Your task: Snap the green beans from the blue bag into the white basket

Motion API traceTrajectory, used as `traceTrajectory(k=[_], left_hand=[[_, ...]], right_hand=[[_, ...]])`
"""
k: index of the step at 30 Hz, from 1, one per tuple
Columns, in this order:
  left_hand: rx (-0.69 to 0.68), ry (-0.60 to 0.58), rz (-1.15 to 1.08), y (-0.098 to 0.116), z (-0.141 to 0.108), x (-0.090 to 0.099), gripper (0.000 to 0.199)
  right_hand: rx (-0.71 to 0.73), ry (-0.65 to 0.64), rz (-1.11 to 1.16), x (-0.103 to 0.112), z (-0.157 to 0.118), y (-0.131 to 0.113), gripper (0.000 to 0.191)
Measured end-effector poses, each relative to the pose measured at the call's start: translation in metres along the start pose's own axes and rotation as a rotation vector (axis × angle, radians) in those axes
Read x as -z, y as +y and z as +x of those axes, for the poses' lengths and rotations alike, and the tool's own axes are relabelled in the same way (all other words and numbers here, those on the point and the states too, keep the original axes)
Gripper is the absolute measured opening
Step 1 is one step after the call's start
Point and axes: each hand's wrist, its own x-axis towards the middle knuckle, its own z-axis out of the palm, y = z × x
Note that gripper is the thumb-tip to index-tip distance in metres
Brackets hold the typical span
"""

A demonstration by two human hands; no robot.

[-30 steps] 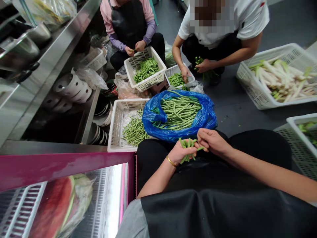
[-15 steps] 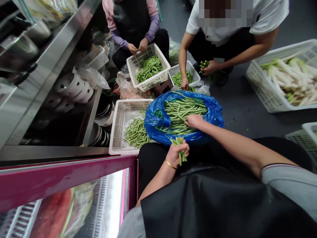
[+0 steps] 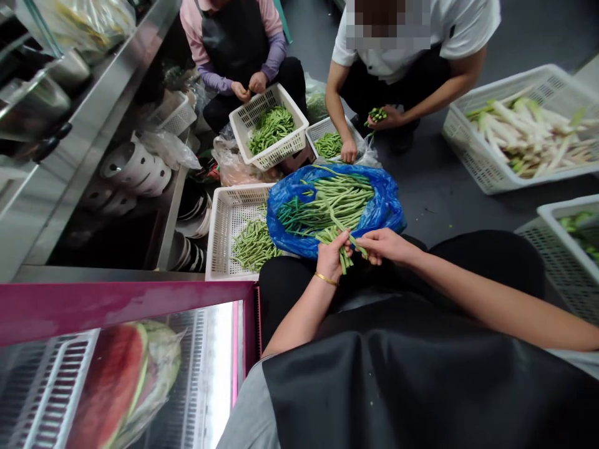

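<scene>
Bunch of short green beans (image 3: 345, 260) in left hand (image 3: 330, 257), fingers curled closed around it, just in front of the blue plastic bag (image 3: 392, 209). Right hand (image 3: 386, 245) beside it, fingertips pinched on a long green bean (image 3: 359, 247) that slants past the left fingers. Bag open, heaped with long beans (image 3: 349, 201). Touching its left: white perforated crate (image 3: 223, 218), cut bean pieces (image 3: 253, 246) inside. Beyond, two co-workers crouch by bean baskets (image 3: 275, 157). Far right, crate of pale-stemmed vegetables (image 3: 528, 140). Lower left, cut watermelon (image 3: 110, 374).
</scene>
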Motion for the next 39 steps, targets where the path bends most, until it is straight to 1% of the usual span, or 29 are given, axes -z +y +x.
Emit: traceTrajectory(k=[2,3,4,6,7,8,9,10,11,12,14,15,16,17,18,19,21,23,24,26,28,29,31,33,36,38,39], left_hand=[[-0.048,0.05,0.025,-0.004,-0.004,-0.005,0.041],[-0.061,0.072,0.025,-0.005,-0.007,-0.006,0.04],[-0.065,0.09,0.012,-0.005,-0.009,-0.008,0.039],[-0.029,0.08,-0.037,-0.005,-0.015,-0.01,0.034],[0.021,0.048,-0.056,-0.005,-0.018,-0.01,0.031],[0.088,0.0,-0.065,-0.005,-0.022,-0.011,0.029],[0.162,-0.056,-0.061,-0.005,-0.025,-0.011,0.027],[0.225,-0.109,-0.049,-0.005,-0.028,-0.012,0.026],[0.26,-0.15,-0.034,-0.005,-0.032,-0.011,0.027],[0.26,-0.177,-0.02,-0.004,-0.034,-0.011,0.027],[0.187,-0.223,0.008,-0.002,-0.039,-0.008,0.029],[0.147,-0.254,0.024,0.0,-0.041,-0.006,0.03],[0.123,-0.292,0.042,0.001,-0.042,-0.004,0.032],[0.119,-0.338,0.061,0.003,-0.043,-0.001,0.033],[0.129,-0.385,0.085,0.004,-0.044,0.001,0.035],[0.147,-0.426,0.116,0.004,-0.045,0.003,0.036],[0.183,-0.475,0.204,0.004,-0.047,0.006,0.038],[0.207,-0.477,0.283,0.003,-0.048,0.006,0.039],[0.212,-0.464,0.302,0.003,-0.049,0.005,0.039],[0.186,-0.407,0.304,0.002,-0.05,0.004,0.036],[0.129,-0.294,0.292,0.0,-0.048,0.004,0.031],[0.101,-0.218,0.288,-0.002,-0.047,0.004,0.028],[0.069,-0.059,0.277,-0.009,-0.04,0.005,0.024],[0.082,0.06,0.256,-0.017,-0.032,0.005,0.022],[0.142,0.167,0.172,-0.021,-0.014,0.007,0.019],[0.167,0.235,0.067,-0.016,-0.002,0.011,0.018],[0.162,0.264,0.016,-0.011,0.003,0.014,0.018]], right_hand=[[-0.033,0.003,-0.03,-0.004,-0.013,0.009,0.05],[-0.006,0.01,-0.092,-0.003,-0.019,0.01,0.048],[0.066,0.035,-0.179,-0.002,-0.024,0.01,0.045],[0.323,0.115,-0.386,0.0,-0.035,0.007,0.04],[0.47,0.136,-0.481,0.0,-0.041,0.006,0.039],[0.597,0.118,-0.556,-0.002,-0.046,0.005,0.038],[0.687,0.058,-0.606,-0.005,-0.051,0.005,0.037],[0.73,-0.028,-0.625,-0.008,-0.055,0.006,0.038],[0.723,-0.122,-0.609,-0.012,-0.059,0.009,0.039],[0.662,-0.208,-0.562,-0.015,-0.063,0.012,0.04],[0.422,-0.359,-0.441,-0.016,-0.066,0.02,0.042],[0.294,-0.417,-0.404,-0.013,-0.066,0.025,0.043],[0.2,-0.444,-0.39,-0.007,-0.064,0.028,0.043],[0.15,-0.438,-0.388,0.002,-0.06,0.029,0.041],[0.141,-0.397,-0.374,0.011,-0.056,0.028,0.039],[0.154,-0.323,-0.321,0.021,-0.05,0.024,0.039],[0.178,-0.121,-0.088,0.036,-0.039,0.01,0.044],[0.189,0.061,0.158,0.04,-0.032,-0.009,0.047],[0.211,0.145,0.221,0.038,-0.03,-0.018,0.046],[0.292,0.3,0.198,0.029,-0.034,-0.031,0.041],[0.386,0.426,0.03,0.016,-0.045,-0.033,0.036],[0.429,0.462,-0.082,0.011,-0.051,-0.03,0.034],[0.486,0.486,-0.285,0.002,-0.061,-0.018,0.031],[0.495,0.468,-0.392,-0.004,-0.066,-0.003,0.028],[0.492,0.447,-0.386,-0.013,-0.063,0.01,0.027],[0.474,0.403,-0.301,-0.017,-0.059,0.011,0.029],[0.442,0.382,-0.22,-0.018,-0.057,0.01,0.03]])
